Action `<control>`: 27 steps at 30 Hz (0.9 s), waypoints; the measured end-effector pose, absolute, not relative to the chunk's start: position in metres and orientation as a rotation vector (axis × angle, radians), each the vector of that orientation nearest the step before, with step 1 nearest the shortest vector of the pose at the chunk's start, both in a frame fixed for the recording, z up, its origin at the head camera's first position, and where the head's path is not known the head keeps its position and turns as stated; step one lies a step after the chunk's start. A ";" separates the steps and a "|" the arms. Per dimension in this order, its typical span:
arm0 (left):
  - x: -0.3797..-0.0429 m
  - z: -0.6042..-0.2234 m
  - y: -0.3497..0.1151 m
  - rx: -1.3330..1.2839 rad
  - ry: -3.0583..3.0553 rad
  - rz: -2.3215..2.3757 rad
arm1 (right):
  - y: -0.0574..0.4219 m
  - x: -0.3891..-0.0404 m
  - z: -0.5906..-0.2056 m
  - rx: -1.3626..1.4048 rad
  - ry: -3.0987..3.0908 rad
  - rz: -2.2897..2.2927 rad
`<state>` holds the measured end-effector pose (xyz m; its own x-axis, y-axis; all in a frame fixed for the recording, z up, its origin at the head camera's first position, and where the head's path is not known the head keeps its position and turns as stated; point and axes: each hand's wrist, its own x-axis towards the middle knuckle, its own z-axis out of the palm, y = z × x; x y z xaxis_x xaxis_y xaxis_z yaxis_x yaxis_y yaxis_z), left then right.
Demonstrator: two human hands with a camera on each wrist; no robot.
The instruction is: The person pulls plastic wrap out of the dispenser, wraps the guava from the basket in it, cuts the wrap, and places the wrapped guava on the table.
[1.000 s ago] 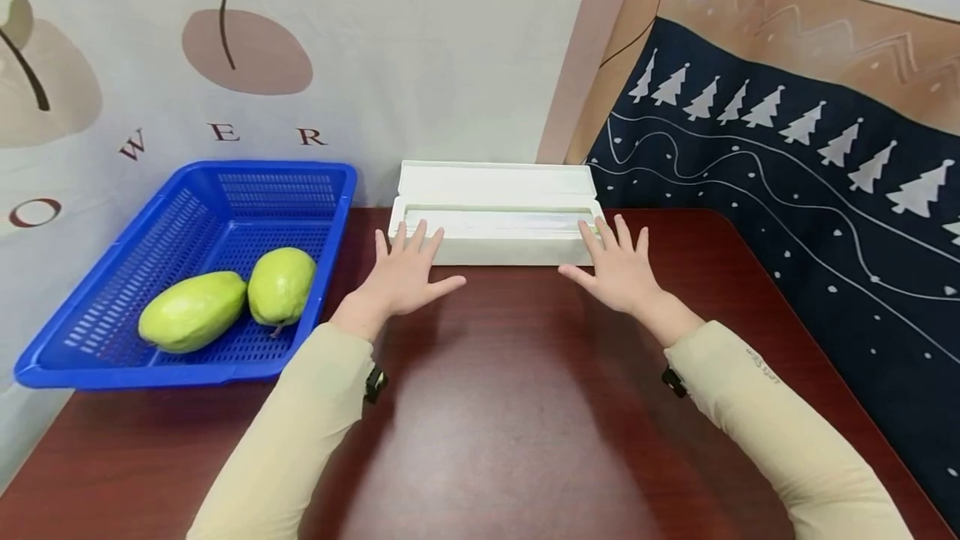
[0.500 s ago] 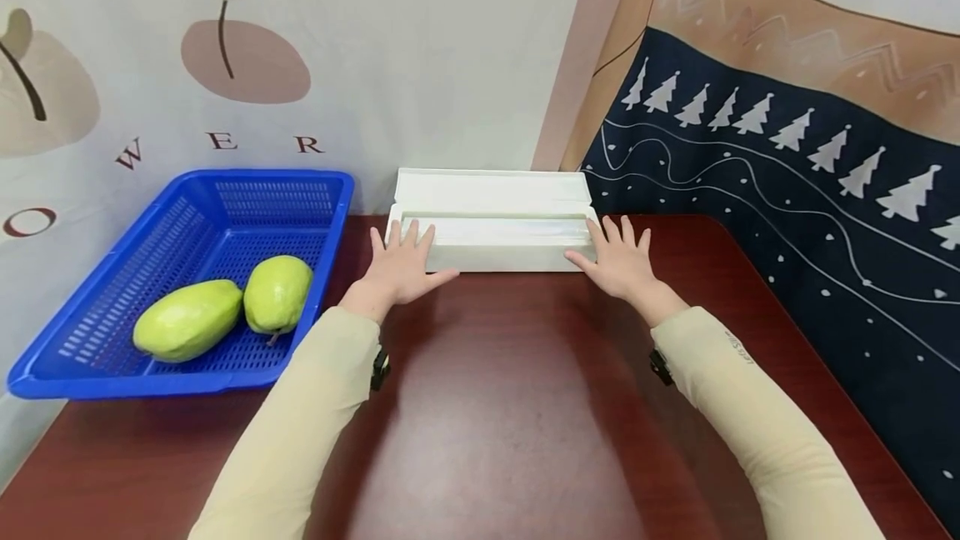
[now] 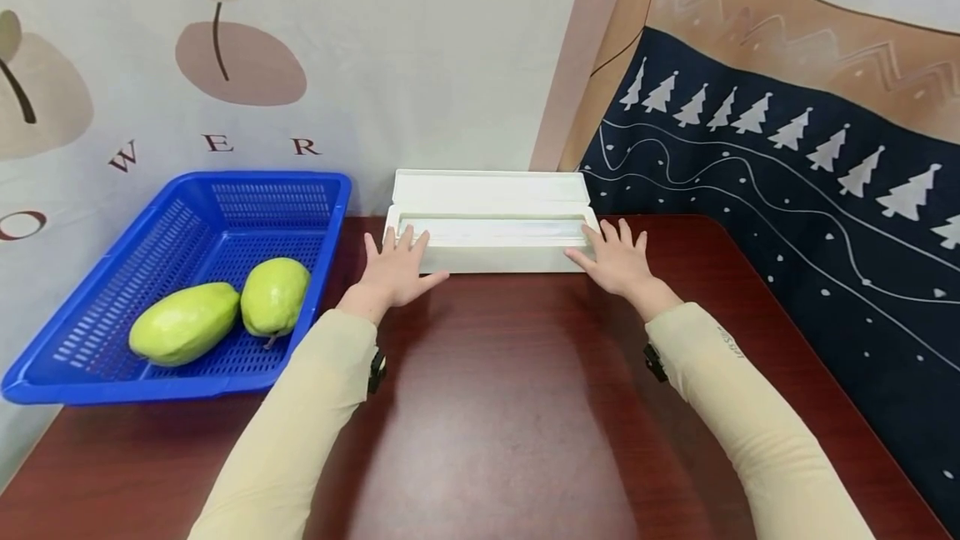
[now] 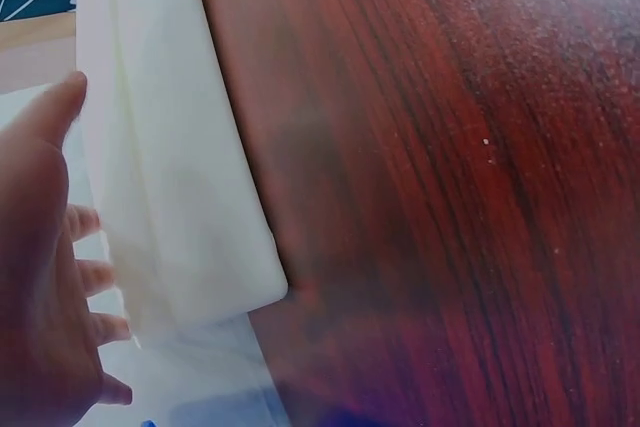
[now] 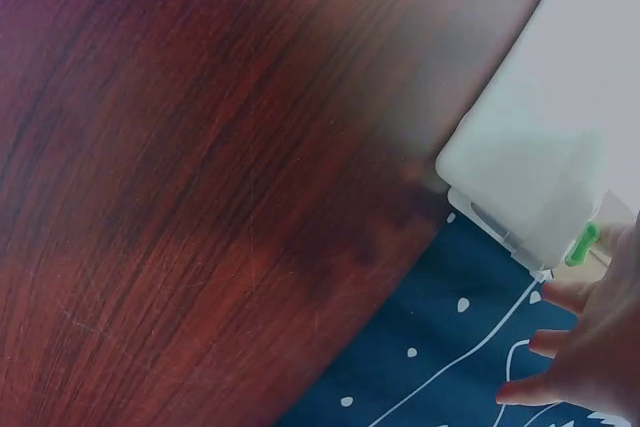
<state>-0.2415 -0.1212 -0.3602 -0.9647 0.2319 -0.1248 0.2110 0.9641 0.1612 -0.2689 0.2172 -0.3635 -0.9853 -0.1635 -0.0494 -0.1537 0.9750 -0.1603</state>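
Note:
A long white cling film dispenser (image 3: 502,260) stands at the back of the table, its lid (image 3: 491,187) raised against the wall. Something shiny and see-through lies in its slot. My left hand (image 3: 393,273), fingers spread, overlaps the dispenser's left end in the head view. At the opposite end is my right hand (image 3: 621,263), also spread with straight fingers. In the right wrist view a small green slider (image 5: 582,245) shows beside the fingertips. The left wrist view has the fingers along the white box's (image 4: 190,197) side. Neither hand grips anything.
A blue plastic basket (image 3: 326,273) at the left holds two green fruits, one long (image 3: 183,323) and one rounder (image 3: 275,297). The dark red wooden table (image 3: 487,407) meets a printed cloth wall (image 3: 450,48) behind and a navy cloth (image 3: 750,215) at the right.
The head view has tilted slightly, so the scene sits lower. Both spread hands have shifted a little to the left or right around the dispenser's ends; nothing has been taken hold of.

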 end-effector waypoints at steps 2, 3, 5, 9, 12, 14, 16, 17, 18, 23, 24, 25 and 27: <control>-0.242 -0.360 -0.123 0.342 2.991 0.217 | 0.217 -0.270 -0.363 -0.267 3.059 -0.246; -0.243 -0.360 -0.123 0.347 3.011 0.217 | 0.217 -0.271 -0.362 -0.279 3.062 -0.246; -0.245 -0.361 -0.124 0.357 3.062 0.226 | 0.216 -0.272 -0.361 -0.304 3.078 -0.243; -0.248 -0.363 -0.125 0.360 3.194 0.280 | 0.215 -0.273 -0.359 -0.349 3.141 -0.222; -0.251 -0.365 -0.125 0.348 3.275 0.351 | 0.215 -0.274 -0.358 -0.370 3.200 -0.202; -0.253 -0.366 -0.125 0.341 3.314 0.390 | 0.214 -0.276 -0.357 -0.378 3.240 -0.197; -0.256 -0.365 -0.125 0.335 3.338 0.409 | 0.213 -0.278 -0.356 -0.383 3.276 -0.194; -0.257 -0.365 -0.125 0.333 3.345 0.409 | 0.212 -0.279 -0.356 -0.382 3.289 -0.196; -0.258 -0.365 -0.124 0.330 3.351 0.409 | 0.212 -0.280 -0.356 -0.380 3.302 -0.194; -0.262 -0.365 -0.123 0.326 3.372 0.401 | 0.208 -0.284 -0.355 -0.351 3.330 -0.180; -0.262 -0.365 -0.123 0.327 3.379 0.405 | 0.207 -0.284 -0.356 -0.349 3.333 -0.175; -0.263 -0.365 -0.123 0.326 3.386 0.413 | 0.207 -0.285 -0.356 -0.351 3.339 -0.170; -0.264 -0.365 -0.124 0.319 3.392 0.439 | 0.206 -0.286 -0.356 -0.363 3.353 -0.160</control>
